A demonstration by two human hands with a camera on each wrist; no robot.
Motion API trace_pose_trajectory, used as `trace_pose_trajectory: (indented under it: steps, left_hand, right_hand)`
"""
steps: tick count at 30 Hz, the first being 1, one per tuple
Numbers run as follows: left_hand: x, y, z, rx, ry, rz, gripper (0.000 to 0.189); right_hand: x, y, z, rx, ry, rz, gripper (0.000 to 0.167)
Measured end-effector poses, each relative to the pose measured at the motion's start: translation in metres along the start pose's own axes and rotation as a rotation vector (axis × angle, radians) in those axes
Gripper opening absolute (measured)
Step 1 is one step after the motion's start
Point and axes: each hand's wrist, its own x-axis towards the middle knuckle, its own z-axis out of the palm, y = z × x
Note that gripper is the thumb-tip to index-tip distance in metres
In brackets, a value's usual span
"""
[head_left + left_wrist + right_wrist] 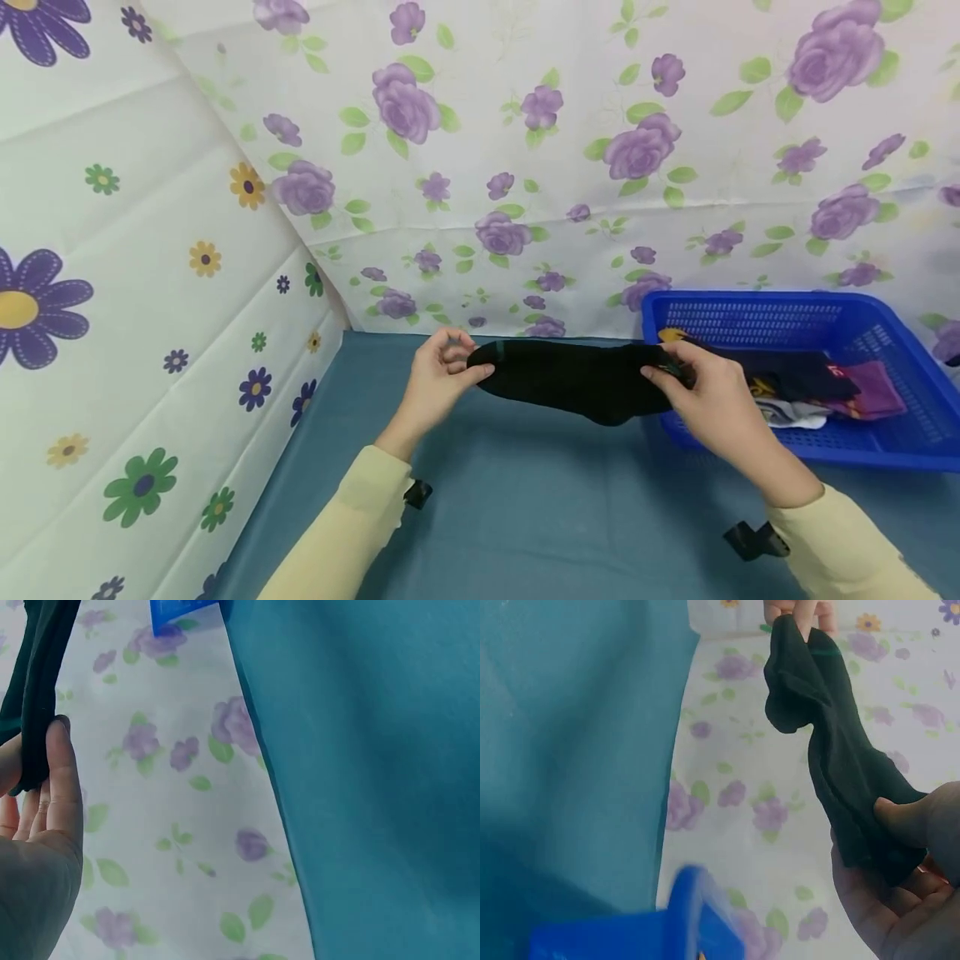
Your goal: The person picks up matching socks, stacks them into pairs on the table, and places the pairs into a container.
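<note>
A black sock is stretched sideways above the blue-green table, held at both ends. My left hand pinches its toe end between thumb and fingers. At the other end, my right hand grips the cuff with the thumb in front. The right wrist view shows the sock as two dark layers side by side, running from the right hand up to the left fingers at the top. In the left wrist view the left hand holds the dark fabric at the left edge.
A blue plastic basket stands at the right, behind the right hand. Inside lie folded dark cloth, a purple piece and a grey-white piece. Flower-printed sheets hang behind and to the left of the table.
</note>
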Motion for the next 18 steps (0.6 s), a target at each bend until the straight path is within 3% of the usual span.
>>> trace_pose_trajectory:
  steps: [4,9,12,18]
  left_hand:
    - [0.010,0.002,0.010,-0.036,-0.045,0.071,0.027]
    - [0.026,-0.006,0.026,-0.106,-0.123,0.147,0.010]
    - [0.036,-0.010,0.038,-0.092,-0.148,0.160,0.003]
    - [0.054,0.000,0.068,-0.004,-0.143,0.174,0.015]
  right_hand:
    - [0.005,0.008,-0.015,-0.026,0.004,0.004,0.025]
    - [0.008,0.021,-0.038,-0.080,-0.009,0.053,0.033]
    - [0.012,0.031,-0.051,-0.111,-0.028,0.090,0.039]
    - [0.024,0.051,-0.082,-0.164,-0.056,0.108,0.054]
